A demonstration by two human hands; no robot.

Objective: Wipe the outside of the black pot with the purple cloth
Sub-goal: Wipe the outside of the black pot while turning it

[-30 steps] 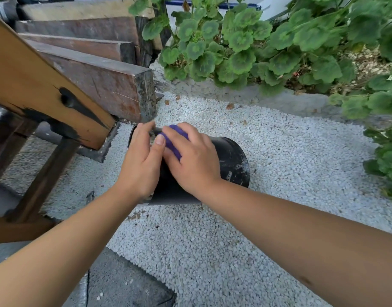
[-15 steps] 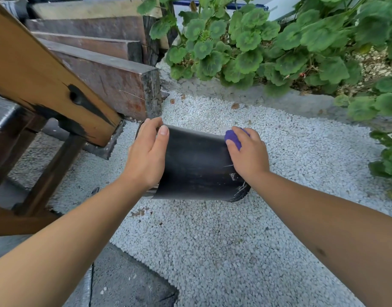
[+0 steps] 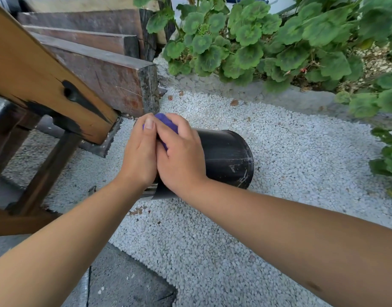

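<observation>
The right hand (image 3: 181, 156) curls over the purple cloth (image 3: 166, 124), pressing it against the side of the black pot (image 3: 226, 156), while the left hand (image 3: 139, 156) lies against the pot's left end with straight fingers, its thumb up beside the cloth. The two hands touch each other. Half a second ago the right hand and cloth were at the pot's right end, by its rim, well apart from the left hand; now they have swept back to the left end, and the left hand has stayed where it was. The pot lies on its side on white gravel (image 3: 279, 151), its rim end pointing right. To the left stand dark wooden beams (image 3: 106, 83) and a slanted tan plank (image 3: 40, 85) with black knots; a grey slab (image 3: 128, 282) lies at the bottom edge. Behind runs a pale stone kerb (image 3: 279, 94), with green round-leaved plants (image 3: 257, 41) above it. The pot is a smooth, slightly tapered cylinder, matt black with pale scuffs near the rim. The cloth looks soft and bunched; the gravel is small, rough and loose.
</observation>
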